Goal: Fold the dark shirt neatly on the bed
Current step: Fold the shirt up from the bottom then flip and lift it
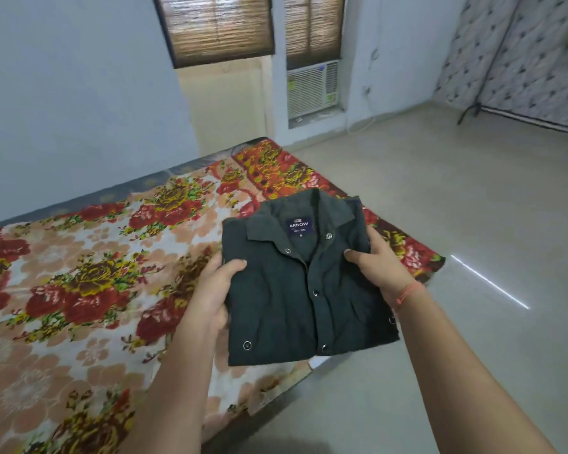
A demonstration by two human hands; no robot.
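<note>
Fold looks basically done. Dark shirt [305, 290] is already a compact rectangle, front side up, collar and label showing at the far end, snap placket running down the middle, sleeves tucked out of sight. Some creasing across the front panel, edges roughly square. What's left, as I judge it: set it down flat on the bed [89, 280] and maybe smooth the front.

Shirt is not lying on the bed. It is held up over the bed's right edge, near the corner, tilted toward the camera. Whether its lower edge touches the floral cover can't be told.

Left hand [215, 290] grips the shirt's left edge about midway, thumb curled over the top face, other fingers hidden underneath. Right hand [379, 265] grips the right edge a bit higher, nearer the collar, thumb pressed onto the front fabric, fingers wrapped behind. Both hands are clamped on the cloth, thumbs on top. Both forearms reach forward from the bottom of the frame, converging on the shirt. Red thread [407, 293] on the right wrist.

Floor [473, 208] to the right of the bed, wall cooler [312, 88] under the window.
</note>
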